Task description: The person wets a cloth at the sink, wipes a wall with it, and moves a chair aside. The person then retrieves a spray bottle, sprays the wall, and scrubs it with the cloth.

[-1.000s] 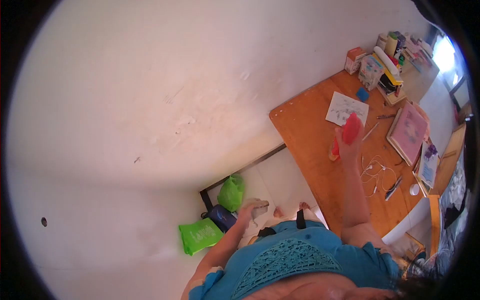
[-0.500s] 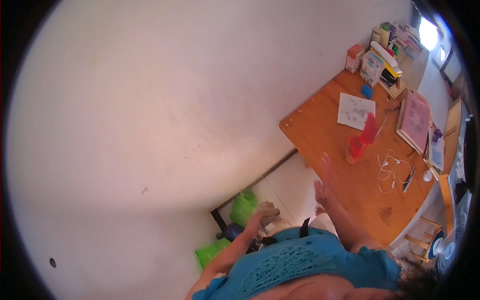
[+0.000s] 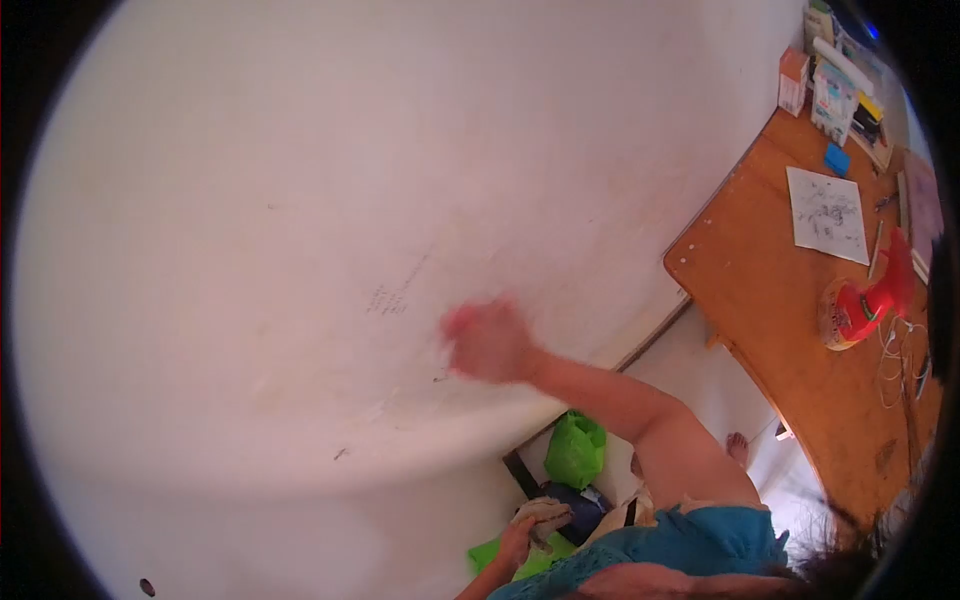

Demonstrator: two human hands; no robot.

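My left hand (image 3: 517, 535) is low in front of my body, closed on a greyish-white cloth (image 3: 546, 514). My right hand (image 3: 490, 342) is stretched out in front of the white wall (image 3: 250, 200), smeared by motion. A reddish patch shows at its fingers, and I cannot make out whether it is a held thing or the fingers themselves. Faint pencil-like marks (image 3: 388, 300) are on the wall just left of this hand. Whether the hand touches the wall is unclear.
On the right stands a wooden table (image 3: 760, 290) with a red-topped spray bottle (image 3: 860, 305), a drawn-on sheet of paper (image 3: 828, 215), white earphones (image 3: 890, 365) and boxes (image 3: 793, 80). Green bags (image 3: 576, 450) and a dark blue item (image 3: 580, 508) are on the floor by the wall.
My right hand has swung from beside the table edge leftward to the wall. The view has turned left, so the table sits farther right. My left hand still has the cloth.
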